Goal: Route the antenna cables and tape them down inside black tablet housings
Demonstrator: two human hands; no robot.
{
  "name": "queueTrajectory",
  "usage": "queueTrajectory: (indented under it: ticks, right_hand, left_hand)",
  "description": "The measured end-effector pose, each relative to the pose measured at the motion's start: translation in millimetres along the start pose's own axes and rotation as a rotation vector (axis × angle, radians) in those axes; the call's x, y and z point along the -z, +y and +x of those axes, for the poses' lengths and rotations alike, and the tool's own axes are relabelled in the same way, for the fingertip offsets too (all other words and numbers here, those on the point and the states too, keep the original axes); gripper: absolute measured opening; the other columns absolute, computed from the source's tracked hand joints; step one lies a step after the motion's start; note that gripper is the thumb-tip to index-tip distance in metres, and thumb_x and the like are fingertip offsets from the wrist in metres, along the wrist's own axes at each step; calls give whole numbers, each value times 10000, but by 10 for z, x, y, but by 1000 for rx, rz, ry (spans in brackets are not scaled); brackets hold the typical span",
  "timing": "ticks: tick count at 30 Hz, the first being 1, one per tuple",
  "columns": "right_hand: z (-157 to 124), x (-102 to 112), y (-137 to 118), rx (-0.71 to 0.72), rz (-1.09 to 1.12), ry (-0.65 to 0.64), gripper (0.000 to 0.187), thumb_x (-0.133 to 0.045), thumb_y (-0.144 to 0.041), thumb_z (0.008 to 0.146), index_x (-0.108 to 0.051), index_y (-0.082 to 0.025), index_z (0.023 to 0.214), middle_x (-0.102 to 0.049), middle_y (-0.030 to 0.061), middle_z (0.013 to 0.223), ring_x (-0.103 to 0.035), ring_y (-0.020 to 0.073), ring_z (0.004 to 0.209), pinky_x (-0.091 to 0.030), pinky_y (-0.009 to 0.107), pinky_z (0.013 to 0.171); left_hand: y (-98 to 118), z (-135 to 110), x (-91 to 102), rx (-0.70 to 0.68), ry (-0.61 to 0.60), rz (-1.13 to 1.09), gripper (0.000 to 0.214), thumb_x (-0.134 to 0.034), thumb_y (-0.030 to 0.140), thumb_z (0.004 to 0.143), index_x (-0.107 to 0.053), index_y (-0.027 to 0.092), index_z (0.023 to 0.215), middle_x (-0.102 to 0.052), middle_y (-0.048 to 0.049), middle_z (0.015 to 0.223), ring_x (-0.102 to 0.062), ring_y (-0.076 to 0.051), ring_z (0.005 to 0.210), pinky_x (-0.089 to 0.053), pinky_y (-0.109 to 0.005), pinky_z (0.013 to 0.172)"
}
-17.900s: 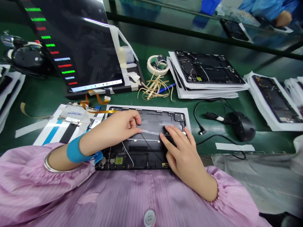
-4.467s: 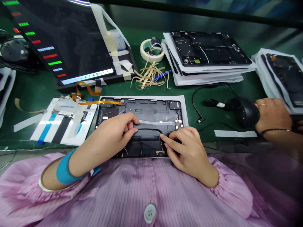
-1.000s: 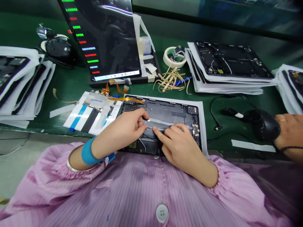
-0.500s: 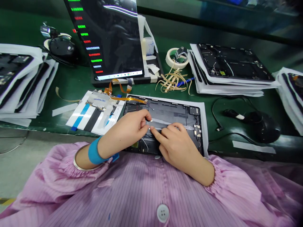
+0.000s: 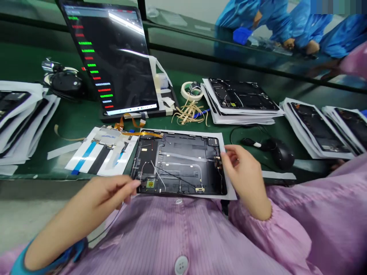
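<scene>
The black tablet shell [image 5: 183, 147] lies on white paper [image 5: 231, 194] at the green table's [image 5: 71, 114] near edge, a taped white panel [image 5: 93, 156] close on its left, a mouse [image 5: 282, 154] apart on its right. The left hand [image 5: 100, 191] meets the shell's near-left corner and the right hand [image 5: 246, 172] curls at its right edge; I cannot tell if either grips. Open-faced, it shows wires [image 5: 159, 175] and a yellow-green square [image 5: 150, 184].
</scene>
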State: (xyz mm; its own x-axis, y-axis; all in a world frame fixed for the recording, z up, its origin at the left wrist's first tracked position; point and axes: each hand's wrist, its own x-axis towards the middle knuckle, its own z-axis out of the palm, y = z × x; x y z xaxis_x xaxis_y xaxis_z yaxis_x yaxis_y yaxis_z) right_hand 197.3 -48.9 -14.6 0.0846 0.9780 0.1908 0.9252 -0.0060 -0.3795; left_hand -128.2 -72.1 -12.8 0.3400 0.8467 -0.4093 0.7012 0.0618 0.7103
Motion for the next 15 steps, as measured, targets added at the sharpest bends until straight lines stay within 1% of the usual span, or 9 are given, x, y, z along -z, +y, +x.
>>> queueTrajectory:
  ticks: [1,2,3,5,7,9,10,13,15]
  right_hand:
    - [17,29,100,-116,-48,-41,251,-504,-387,869,-602,-176,965,-637,37,750,-588,190,669,-415,303,611]
    - [32,41,178,-203,-98,-106,282,-508,-452,854,-603,-190,896,-625,25,681,-579,196,623,-388,298,563]
    - [47,40,233,-264,-133,-172,320,-509,-511,836,-595,-202,834,-608,14,624,-570,201,591,-360,292,531]
    - [72,10,285,-302,-139,-282,379,-506,-584,807,-564,-216,738,-581,1,558,-553,199,556,-322,281,503]
    - [89,-35,292,-270,-81,-331,385,-498,-586,808,-531,-221,690,-564,-10,544,-532,180,540,-308,272,501]
    - [97,-76,290,-230,-24,-333,363,-490,-549,823,-503,-222,668,-544,-19,545,-503,163,530,-300,266,504]
    - [98,-92,291,-216,3,-315,347,-489,-527,830,-492,-221,666,-536,-24,552,-492,157,531,-300,263,508]
    - [82,-95,285,-201,145,-201,314,-518,-477,822,-458,-218,655,-497,-39,565,-462,136,539,-310,253,524]
    - [44,-31,266,-211,328,-116,307,-545,-445,808,-430,-216,640,-453,-50,562,-433,120,529,-313,241,516]
  left_hand:
    - [-96,-46,-26,8,-96,-40,423,-385,484,912,-610,205,686,-611,4,598,-558,-137,560,-432,-241,569]
    - [-188,-78,-58,18,-156,-75,450,-373,484,917,-630,203,676,-641,-4,633,-588,-145,606,-451,-242,615]
    - [-271,-98,-93,33,-176,-99,462,-371,484,917,-650,203,680,-668,-12,676,-611,-155,658,-462,-247,665]
    - [-402,-108,-165,78,-108,-134,424,-413,493,898,-681,209,732,-700,-23,774,-630,-183,760,-466,-269,746]
    - [-476,-88,-235,120,5,-206,364,-494,521,846,-687,214,813,-706,-33,835,-627,-212,813,-471,-289,763]
    - [-491,-44,-307,147,87,-371,375,-559,554,787,-681,207,859,-703,-43,853,-623,-228,830,-482,-302,761]
    - [-480,-17,-343,163,106,-486,394,-572,568,771,-681,198,853,-701,-49,851,-622,-228,830,-487,-307,768]
    - [-411,55,-437,203,72,-849,416,-583,567,773,-692,168,815,-703,-69,861,-613,-211,817,-494,-317,786]
    - [-368,56,-462,197,29,-999,379,-606,523,781,-694,155,758,-702,-65,828,-598,-183,766,-493,-294,755]
